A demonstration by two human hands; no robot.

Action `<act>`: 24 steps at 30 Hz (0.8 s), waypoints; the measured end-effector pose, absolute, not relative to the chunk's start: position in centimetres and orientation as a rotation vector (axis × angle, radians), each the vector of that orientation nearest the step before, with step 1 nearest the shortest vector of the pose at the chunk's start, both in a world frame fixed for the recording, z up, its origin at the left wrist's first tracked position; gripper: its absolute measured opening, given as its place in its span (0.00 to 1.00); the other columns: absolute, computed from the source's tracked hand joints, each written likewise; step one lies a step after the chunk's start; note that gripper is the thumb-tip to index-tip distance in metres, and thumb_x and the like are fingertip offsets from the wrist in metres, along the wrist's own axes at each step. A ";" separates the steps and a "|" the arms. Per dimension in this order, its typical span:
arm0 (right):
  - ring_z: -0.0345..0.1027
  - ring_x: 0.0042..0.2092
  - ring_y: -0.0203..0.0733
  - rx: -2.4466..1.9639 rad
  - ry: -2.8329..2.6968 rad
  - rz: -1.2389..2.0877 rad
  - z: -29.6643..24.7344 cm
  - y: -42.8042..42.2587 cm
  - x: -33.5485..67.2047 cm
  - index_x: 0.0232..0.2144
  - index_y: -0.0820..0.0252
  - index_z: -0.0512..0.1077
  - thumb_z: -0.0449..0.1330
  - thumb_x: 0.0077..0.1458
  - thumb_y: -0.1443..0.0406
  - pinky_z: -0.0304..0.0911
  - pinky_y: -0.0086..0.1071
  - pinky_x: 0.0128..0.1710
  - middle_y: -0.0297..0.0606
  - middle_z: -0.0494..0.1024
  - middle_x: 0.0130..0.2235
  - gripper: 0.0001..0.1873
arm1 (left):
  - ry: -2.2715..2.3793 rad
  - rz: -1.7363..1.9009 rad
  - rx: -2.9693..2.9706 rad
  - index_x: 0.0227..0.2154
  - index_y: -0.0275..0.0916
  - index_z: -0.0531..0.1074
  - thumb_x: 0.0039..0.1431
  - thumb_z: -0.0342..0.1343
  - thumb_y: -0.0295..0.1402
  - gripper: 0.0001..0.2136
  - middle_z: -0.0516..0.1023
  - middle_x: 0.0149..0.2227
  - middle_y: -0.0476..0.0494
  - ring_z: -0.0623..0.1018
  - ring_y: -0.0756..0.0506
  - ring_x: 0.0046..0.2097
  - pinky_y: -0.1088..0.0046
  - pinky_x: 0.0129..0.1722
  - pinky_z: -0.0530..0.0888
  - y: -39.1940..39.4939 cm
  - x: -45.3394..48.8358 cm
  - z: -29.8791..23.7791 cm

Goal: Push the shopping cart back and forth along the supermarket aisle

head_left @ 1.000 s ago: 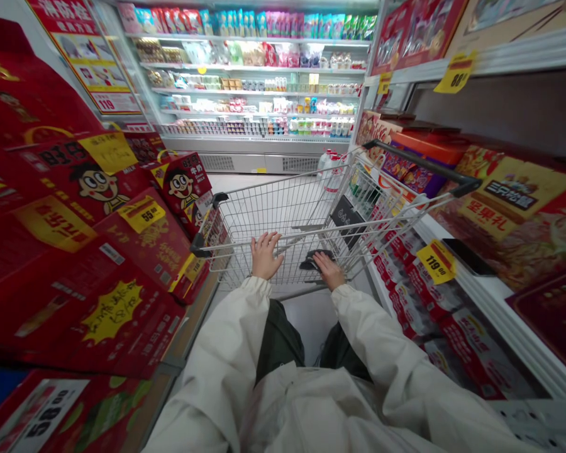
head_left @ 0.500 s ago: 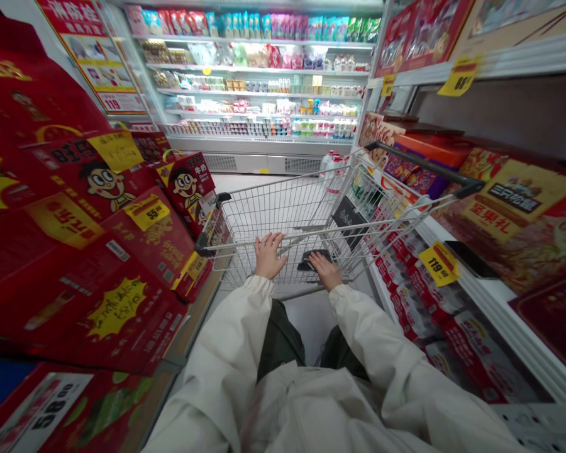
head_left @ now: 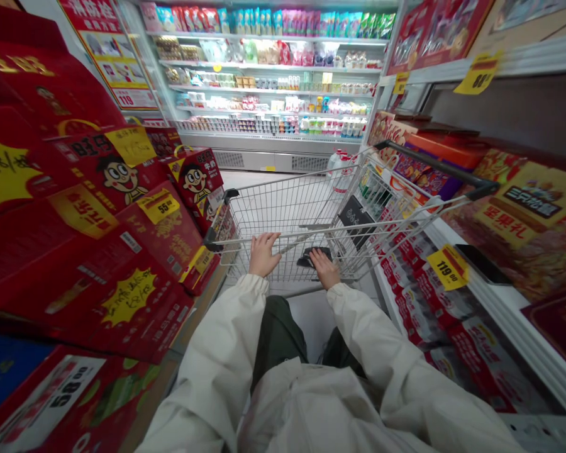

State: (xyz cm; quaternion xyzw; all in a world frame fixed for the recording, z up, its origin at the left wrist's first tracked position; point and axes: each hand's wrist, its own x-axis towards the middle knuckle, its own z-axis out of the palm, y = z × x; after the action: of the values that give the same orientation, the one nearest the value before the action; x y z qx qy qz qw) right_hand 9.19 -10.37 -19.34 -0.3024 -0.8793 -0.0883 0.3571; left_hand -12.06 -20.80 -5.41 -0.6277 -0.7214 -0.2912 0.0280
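Note:
A wire shopping cart [head_left: 273, 207] stands sideways in front of me, its black handle [head_left: 434, 165] towards the right. My left hand [head_left: 264, 255] is at the near rim of the basket, fingers extended and thumb apart, not wrapped around the wire. Lower and to the right, my right hand [head_left: 326, 269] reaches to the near side of the cart, fingers stretched out. Its fingertips overlap a small black object [head_left: 306, 258]; I cannot tell what that is, or whether they touch it.
Stacked red gift boxes [head_left: 99, 251] crowd the left side. On the right, a shelf [head_left: 504, 289] holds snack boxes and a dark phone-like slab [head_left: 483, 264]. Across the back stands a lit refrigerated display [head_left: 273, 145]. Several bottles [head_left: 342, 173] are on the floor beyond the cart.
The view has turned slightly left, so the surroundings sit further right. My left hand has slid a little left along the cart rim. My right hand stays near the black object.

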 end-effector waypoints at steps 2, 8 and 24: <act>0.62 0.63 0.45 -0.771 -2.301 -0.211 -19.5 -10.9 9.3 0.61 0.65 0.64 0.45 0.58 0.81 0.62 0.42 0.62 0.47 0.70 0.59 0.30 | -2.225 -0.906 -1.962 0.57 0.43 0.66 0.48 0.54 0.29 0.29 0.70 0.58 0.42 0.64 0.38 0.63 0.48 0.68 0.47 -20.7 -12.1 -5.3; 0.53 0.67 0.43 -0.652 -2.269 -0.210 -16.7 -11.2 8.9 0.63 0.62 0.61 0.42 0.60 0.79 0.55 0.42 0.66 0.41 0.64 0.63 0.32 | -2.215 -0.909 -1.993 0.59 0.43 0.64 0.48 0.55 0.29 0.31 0.68 0.60 0.43 0.60 0.38 0.66 0.49 0.68 0.46 -20.8 -12.3 -5.6; 0.56 0.65 0.40 -0.621 -2.347 -0.123 -17.4 -11.4 8.0 0.60 0.61 0.66 0.43 0.57 0.80 0.56 0.39 0.66 0.41 0.68 0.61 0.32 | -2.212 -0.810 -1.925 0.59 0.42 0.64 0.50 0.52 0.28 0.30 0.66 0.63 0.42 0.59 0.37 0.67 0.49 0.68 0.48 -21.9 -15.2 -5.4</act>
State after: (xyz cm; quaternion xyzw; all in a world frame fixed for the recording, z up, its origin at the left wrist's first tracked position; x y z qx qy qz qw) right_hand 8.04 -11.38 -17.36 -0.2395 -0.9053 -0.0473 0.3477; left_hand -15.25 -21.94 -5.43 -0.6319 -0.7263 -0.2659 0.0497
